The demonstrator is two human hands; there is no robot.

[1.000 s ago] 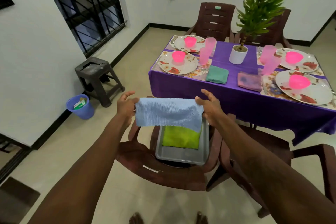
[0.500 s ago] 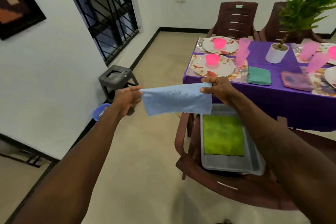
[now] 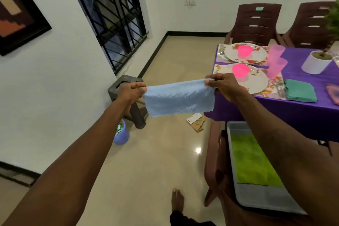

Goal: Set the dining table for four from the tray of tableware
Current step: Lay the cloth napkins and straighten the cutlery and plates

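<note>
Your left hand (image 3: 131,91) and right hand (image 3: 222,86) hold a napkin (image 3: 178,98) left of the tabletop (image 3: 297,55); nearer you, a tray (image 3: 256,198) on a chair (image 3: 213,152) holds a second napkin (image 3: 251,159).

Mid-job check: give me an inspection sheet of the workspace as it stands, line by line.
Surface: dining table under a purple cloth; two place settings in view.
Job's things: blue cloth stretched in the air; green cloth lies in the grey tray on a chair seat; two plates each carry a pink bowl, pink cups beside them; teal cloth folded on the table.
Clutter: paper packet on the floor; purple bin beside a dark stool.
Hands: left hand and right hand each pinch a top corner of the blue cloth.
Cables: thin line down the far wall, too blurred to tell.
Surroundings: barred window, framed picture, two chairs behind the table, white plant pot.
</note>
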